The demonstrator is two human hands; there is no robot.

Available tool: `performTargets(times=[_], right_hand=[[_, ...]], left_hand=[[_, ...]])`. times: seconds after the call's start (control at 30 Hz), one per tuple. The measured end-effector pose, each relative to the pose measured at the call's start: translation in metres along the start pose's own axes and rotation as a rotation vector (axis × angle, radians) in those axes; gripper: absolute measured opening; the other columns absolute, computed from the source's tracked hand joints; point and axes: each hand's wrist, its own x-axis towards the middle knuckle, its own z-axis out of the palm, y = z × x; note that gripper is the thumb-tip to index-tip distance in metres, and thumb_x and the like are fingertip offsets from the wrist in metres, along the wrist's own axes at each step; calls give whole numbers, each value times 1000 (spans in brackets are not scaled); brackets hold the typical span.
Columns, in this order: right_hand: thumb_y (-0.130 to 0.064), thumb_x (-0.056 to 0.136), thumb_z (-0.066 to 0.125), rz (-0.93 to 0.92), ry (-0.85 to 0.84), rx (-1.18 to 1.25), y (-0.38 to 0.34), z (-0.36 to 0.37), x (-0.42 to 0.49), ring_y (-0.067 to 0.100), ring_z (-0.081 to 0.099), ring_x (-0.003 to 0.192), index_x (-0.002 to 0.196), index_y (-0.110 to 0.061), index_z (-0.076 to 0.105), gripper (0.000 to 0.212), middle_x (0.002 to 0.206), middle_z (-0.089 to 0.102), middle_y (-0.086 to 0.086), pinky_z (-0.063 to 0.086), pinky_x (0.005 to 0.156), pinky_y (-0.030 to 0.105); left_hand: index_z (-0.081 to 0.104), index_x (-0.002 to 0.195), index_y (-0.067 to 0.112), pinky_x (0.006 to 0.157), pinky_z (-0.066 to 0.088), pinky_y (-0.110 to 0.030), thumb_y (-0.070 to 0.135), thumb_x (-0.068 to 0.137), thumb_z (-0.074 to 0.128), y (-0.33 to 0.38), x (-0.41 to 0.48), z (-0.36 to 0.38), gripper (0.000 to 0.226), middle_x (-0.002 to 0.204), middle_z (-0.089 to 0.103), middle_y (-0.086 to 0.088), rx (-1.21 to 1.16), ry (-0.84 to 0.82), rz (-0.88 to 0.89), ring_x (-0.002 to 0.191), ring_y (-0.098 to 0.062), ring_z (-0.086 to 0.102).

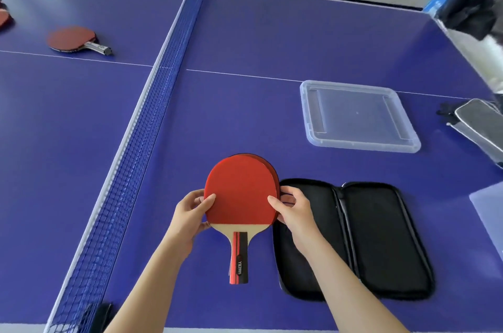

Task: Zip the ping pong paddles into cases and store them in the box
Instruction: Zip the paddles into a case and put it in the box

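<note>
A: While I've got the head feed up, what are the hands doing?

B: I see both on the paddle stack [241,191]: 2 paddles, one on the other, red rubber up, handle pointing back at the person. Left hand [190,212] pinches the blade's left edge, thumb on the red face, fingers curled underneath. Right hand [292,210] pinches the right edge the same way, thumb on top, fingers wrapped round the rim.

A: Stack position versus the case?

B: Over the table [245,33], just left of the black case [381,237]. The case lies unzipped, spread flat, both halves lining-up. I can't tell whether the stack is lifted clear of the table.

A: Anything else on my list?

B: Clear shallow tray [359,114] beyond the case, apart from it. Grey case [481,125] at the right edge. 1 more paddle [72,38] lies across the net [152,103], well apart from the hands.
</note>
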Motion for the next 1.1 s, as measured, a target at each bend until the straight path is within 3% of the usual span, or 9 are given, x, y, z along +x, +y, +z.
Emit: performTargets(times=[0.17,0.43,0.7,0.8,0.97,1.1], right_hand=[[-17,85,71,-21,62,77,-7,-68,-11,13,63,99,119,-20,55,38,109,61,0,55,78,27],[-19,84,71,-42,171,71,5,-178,-10,18,65,101,120,-18,60,38,110,65,4,55,92,41],[-28,84,72,-43,147,-66,27,-289,20,19,61,106,119,-26,62,37,114,61,1,54,91,44],[-29,85,70,-21,108,-120,41,-320,31,15,60,105,120,-25,60,37,116,60,0,54,92,39],[-26,88,68,24,66,-179,63,-345,41,10,58,98,124,-21,58,38,113,59,-1,47,77,23],[-25,89,66,40,58,-231,73,-351,49,13,56,99,128,-17,56,41,114,58,1,44,81,24]], left_hand=[[62,114,15,68,55,-31,23,92,63,4,-9,59,24,102,67,-7,25,-131,16,98,-14,65],[62,112,14,69,56,-32,22,91,65,-11,-30,170,22,94,62,-8,4,-210,-4,91,-15,66],[62,109,10,72,56,-36,20,91,66,-59,-54,274,21,90,58,-10,-25,-132,-76,91,-19,64],[62,109,10,74,58,-38,20,91,65,-82,-61,305,21,89,57,-10,-14,-72,-105,87,-18,63],[60,107,12,56,53,-24,19,93,63,-108,-66,341,16,86,63,-4,22,61,-145,79,-11,64],[61,103,15,60,54,-29,19,93,62,-115,-55,355,11,87,65,-5,90,131,-179,78,-14,64]])
